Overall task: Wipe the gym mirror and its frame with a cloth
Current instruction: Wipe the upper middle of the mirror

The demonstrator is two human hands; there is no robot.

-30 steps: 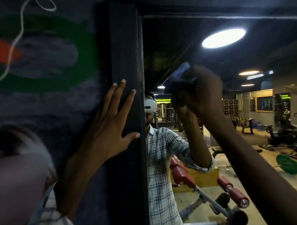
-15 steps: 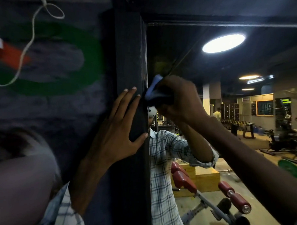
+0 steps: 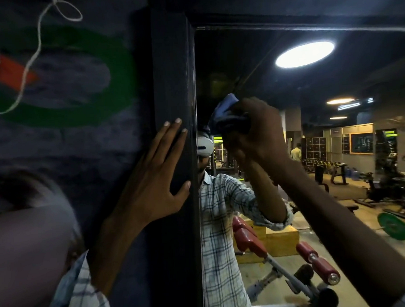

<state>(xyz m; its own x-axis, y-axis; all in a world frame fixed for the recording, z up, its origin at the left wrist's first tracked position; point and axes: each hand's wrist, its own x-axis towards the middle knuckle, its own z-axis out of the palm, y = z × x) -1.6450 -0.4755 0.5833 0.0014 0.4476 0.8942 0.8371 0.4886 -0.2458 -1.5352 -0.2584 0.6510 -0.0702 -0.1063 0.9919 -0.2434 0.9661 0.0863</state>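
The gym mirror (image 3: 286,84) fills the right half of the view, edged on the left by a dark upright frame (image 3: 172,73) and by a top frame bar (image 3: 307,24). My right hand (image 3: 258,132) is shut on a bunched blue cloth (image 3: 225,115) and presses it against the glass a short way right of the upright frame. My left hand (image 3: 156,176) lies flat with fingers spread on the face of the upright frame. The mirror reflects me in a checked shirt.
Left of the frame is a dark wall with a green and orange painted logo (image 3: 82,72) and a hanging white cord (image 3: 37,51). The reflection shows a ceiling light, a bench with red pads (image 3: 317,262), a green weight plate and gym machines.
My right hand carried the cloth left to the frame edge and has now moved back right and slightly down on the glass. My left hand stays planted on the frame.
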